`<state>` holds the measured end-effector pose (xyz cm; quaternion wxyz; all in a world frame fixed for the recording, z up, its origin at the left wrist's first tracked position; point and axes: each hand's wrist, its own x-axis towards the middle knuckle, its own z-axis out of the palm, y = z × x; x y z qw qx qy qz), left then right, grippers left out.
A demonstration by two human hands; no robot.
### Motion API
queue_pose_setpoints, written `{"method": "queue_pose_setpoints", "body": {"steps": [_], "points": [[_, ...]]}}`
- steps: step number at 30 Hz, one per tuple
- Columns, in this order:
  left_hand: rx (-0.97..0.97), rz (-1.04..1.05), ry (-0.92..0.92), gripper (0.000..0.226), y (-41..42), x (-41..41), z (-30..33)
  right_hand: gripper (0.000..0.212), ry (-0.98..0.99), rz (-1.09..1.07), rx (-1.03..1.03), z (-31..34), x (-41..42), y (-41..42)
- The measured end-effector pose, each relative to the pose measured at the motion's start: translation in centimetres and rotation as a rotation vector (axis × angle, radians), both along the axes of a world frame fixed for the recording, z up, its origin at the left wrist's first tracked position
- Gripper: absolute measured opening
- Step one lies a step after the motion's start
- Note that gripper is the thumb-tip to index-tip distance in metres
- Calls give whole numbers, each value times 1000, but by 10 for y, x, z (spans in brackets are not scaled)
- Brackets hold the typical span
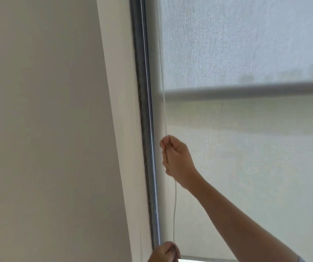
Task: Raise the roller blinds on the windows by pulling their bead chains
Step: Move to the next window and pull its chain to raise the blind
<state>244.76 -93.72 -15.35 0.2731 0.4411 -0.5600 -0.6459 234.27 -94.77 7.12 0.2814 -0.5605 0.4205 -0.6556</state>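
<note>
Head view. The right hand (176, 156) reaches up from the lower right, its fingers curled tight around the bead chain (174, 205) and gripping it. The left hand (164, 252) sits at the bottom edge of the frame, directly below the right, fingers closed around the same chain; only its upper part is visible.

The chain runs near-vertically between the two hands. Above the right hand it continues upward along the left edge of the roller blind (246, 44), where it blurs against the fabric.

The blind covers most of the window on the right. A grey horizontal bar (246, 90) crosses the blind at mid-height; whether it lies behind the fabric cannot be determined. The blind's lower edge sits just right of the left hand, with a thin bright strip below it.

The metal window frame (150, 148) stands just left of the chain, with a narrow gap between them. The white wall (47, 129) fills the left side.
</note>
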Motion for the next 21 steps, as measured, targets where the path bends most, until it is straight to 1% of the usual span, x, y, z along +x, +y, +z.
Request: {"method": "queue_pose_setpoints", "body": {"steps": [1,2,4,5,8,10,12,15,17,21], "points": [[24,-6,-26,30,-3,3,10,32,23,-29,24,-13,0,-2],[55,-6,-11,22,-9,5,24,33,33,-47,46,-28,1,-4],[33,43,61,5,-28,8,54,33,50,-78,79,-59,3,-5],[-25,61,112,7,-37,11,72,33,58,-96,96,-75,5,-4],[-305,-14,277,31,-49,23,143,38,93,-142,165,-124,10,-1],[-401,-79,418,39,-50,24,196,35,121,-169,192,-154,14,1],[-450,-159,527,42,-49,20,247,33,107,-155,213,-176,18,2],[-463,-214,635,49,-48,8,306,49,118,-135,204,-193,25,8],[-467,-185,672,50,-50,2,335,55,115,-121,195,-197,28,12],[-488,-62,724,46,-51,-8,368,54,177,-128,188,-196,22,9]]}}
